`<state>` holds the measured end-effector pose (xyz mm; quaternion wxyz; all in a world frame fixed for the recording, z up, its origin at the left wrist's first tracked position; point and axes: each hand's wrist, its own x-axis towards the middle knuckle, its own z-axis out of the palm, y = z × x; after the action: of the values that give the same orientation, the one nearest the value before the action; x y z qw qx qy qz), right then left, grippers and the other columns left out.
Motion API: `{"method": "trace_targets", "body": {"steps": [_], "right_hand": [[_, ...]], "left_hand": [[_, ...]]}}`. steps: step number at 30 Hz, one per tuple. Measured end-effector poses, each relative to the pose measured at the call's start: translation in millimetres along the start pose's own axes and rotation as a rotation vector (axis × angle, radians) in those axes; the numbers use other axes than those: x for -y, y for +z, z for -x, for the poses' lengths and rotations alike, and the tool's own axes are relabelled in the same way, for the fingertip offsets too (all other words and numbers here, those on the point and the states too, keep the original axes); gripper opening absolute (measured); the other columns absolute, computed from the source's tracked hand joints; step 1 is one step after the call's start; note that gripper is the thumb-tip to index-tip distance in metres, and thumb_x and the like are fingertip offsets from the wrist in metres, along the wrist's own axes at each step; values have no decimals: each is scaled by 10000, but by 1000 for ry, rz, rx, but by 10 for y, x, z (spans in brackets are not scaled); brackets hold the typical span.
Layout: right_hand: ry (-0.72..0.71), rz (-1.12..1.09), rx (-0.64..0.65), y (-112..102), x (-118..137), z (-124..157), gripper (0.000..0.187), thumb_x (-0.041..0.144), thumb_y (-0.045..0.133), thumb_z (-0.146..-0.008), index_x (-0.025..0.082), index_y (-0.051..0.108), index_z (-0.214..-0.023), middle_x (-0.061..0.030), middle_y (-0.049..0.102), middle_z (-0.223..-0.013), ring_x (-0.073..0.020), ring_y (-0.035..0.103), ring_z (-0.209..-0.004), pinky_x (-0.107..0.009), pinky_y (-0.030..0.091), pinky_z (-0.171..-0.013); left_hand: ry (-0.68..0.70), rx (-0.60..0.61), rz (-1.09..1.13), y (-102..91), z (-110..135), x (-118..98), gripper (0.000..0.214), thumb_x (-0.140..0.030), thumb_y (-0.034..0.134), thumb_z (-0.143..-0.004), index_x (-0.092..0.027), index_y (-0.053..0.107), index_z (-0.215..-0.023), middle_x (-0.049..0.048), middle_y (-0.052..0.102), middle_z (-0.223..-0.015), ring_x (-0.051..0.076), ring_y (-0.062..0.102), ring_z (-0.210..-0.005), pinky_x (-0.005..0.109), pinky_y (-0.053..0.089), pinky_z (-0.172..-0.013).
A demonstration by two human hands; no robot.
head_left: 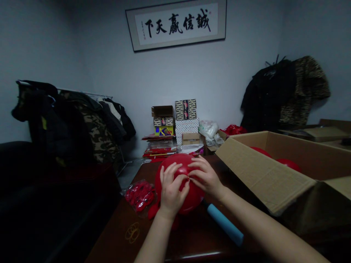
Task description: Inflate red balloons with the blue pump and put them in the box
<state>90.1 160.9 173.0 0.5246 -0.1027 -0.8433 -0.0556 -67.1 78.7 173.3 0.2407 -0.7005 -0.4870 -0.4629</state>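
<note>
An inflated red balloon [192,201] is in front of me, above the dark table. My left hand [171,190] lies against its left side, thumb and index finger pinched at the balloon's small neck. Meeting it there, my right hand [205,177] pinches the same spot from the right, with its other fingers raised over the balloon. The fingertips partly hide the neck. To the right of the balloon lies a blue hand pump [225,223], its far end near the balloon. A clear plastic bag of uninflated red balloons [139,195] rests on the left.
A large open cardboard box [270,175] with red balloons [289,164] inside stands at the right. Thin yellowish rubber bands [132,232] lie on the table [115,241]. Stacked boxes [186,124] and red packets stand at the back. Clothes [93,128] hang along the left wall.
</note>
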Motion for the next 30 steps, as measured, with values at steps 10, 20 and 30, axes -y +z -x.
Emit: {"method": "trace_targets", "body": {"steps": [10, 20, 30], "right_hand": [[-128, 253, -46, -434, -127, -20, 133, 255, 595, -811, 332, 635, -911, 14, 589, -1155, -218, 434, -1191, -574, 202, -1056], [-186, 327, 67, -939, -326, -50, 187, 194, 463, -889, 262, 590, -1008, -35, 478, -1319, -227, 297, -1299, -583, 196, -1064], [-255, 503, 84, -1305, -439, 20, 184, 185, 468, -886, 265, 564, -1020, -36, 505, -1295, -235, 339, -1276, -641, 114, -1049]], "left_hand": [[56, -14, 5, 83, -255, -268, 72, -174, 588, -736, -230, 627, -761, 68, 527, -1257, 279, 386, -1242, 584, 169, -1045], [169, 15, 24, 404, -577, -607, 82, -135, 517, -776, -202, 559, -798, 93, 468, -1342, 257, 304, -1308, 590, 140, -1057], [198, -29, 95, 696, -720, -859, 86, -134, 490, -791, -196, 535, -829, 104, 474, -1336, 241, 301, -1312, 584, 144, -1065]]}}
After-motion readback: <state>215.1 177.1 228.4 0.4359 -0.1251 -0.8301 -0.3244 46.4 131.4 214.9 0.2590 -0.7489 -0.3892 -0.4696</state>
